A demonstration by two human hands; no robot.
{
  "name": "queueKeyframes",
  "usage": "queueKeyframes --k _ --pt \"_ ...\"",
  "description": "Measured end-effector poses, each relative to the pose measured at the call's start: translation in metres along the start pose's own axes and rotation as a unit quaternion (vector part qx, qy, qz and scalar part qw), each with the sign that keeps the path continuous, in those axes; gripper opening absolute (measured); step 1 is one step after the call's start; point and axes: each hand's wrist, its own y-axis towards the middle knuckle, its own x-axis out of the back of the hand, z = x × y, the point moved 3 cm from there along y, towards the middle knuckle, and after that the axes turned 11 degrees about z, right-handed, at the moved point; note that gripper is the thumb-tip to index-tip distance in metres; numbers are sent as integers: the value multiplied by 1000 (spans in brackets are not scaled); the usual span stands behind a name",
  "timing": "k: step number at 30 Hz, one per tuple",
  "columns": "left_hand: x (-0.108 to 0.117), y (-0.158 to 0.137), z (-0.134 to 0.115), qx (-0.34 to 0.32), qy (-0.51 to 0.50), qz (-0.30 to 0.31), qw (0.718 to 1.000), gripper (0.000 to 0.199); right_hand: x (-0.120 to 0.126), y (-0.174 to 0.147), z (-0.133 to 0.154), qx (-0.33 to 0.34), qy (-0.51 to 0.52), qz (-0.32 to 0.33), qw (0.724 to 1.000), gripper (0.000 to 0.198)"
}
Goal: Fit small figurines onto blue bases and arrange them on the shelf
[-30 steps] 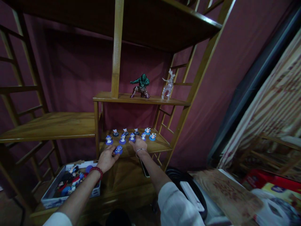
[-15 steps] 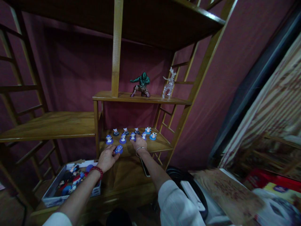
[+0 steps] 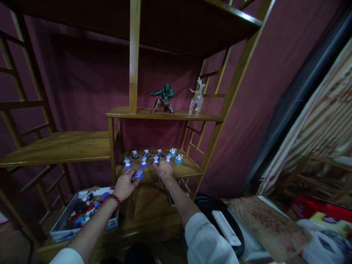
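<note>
My left hand (image 3: 126, 184), with a red bead bracelet at the wrist, is closed on a small purple-and-white figurine (image 3: 139, 174) at the front edge of the low wooden shelf (image 3: 183, 169). My right hand (image 3: 164, 167) reaches in with its fingers at another purple-based figurine (image 3: 156, 158), and the hand hides part of its base. Left of that one stand two like it, a figurine (image 3: 143, 161) and a figurine (image 3: 127, 162). Behind them is a row of small dark-based figurines (image 3: 146, 153). Blue-based figurines (image 3: 178, 158) stand at the right.
An open box (image 3: 56, 234) full of mixed figures sits at lower left. Above, a green figure (image 3: 165, 97) and a clear deer (image 3: 197, 97) stand on the upper shelf (image 3: 181, 116). A wooden post (image 3: 134, 55) rises there. A dark rounded object (image 3: 236, 223) lies at lower right.
The view has shifted very slightly. Both hands stay at nearly the same places, and the figurines stand as before.
</note>
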Motion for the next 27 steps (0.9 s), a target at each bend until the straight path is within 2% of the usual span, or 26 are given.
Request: queueKeyframes --k 12,16,21,27 --pt "-1 0 1 -6 7 -2 1000 19 -1 -4 -2 9 30 -9 999 33" --pt "-1 1 2 -1 9 -3 1000 19 -4 -9 -6 24 70 -43 996 32" --pt "-2 1 2 0 23 -6 1000 14 -8 -16 -9 68 138 -109 982 24" --pt "-1 0 0 -3 18 -12 1000 16 -15 -19 1 157 169 -93 969 16"
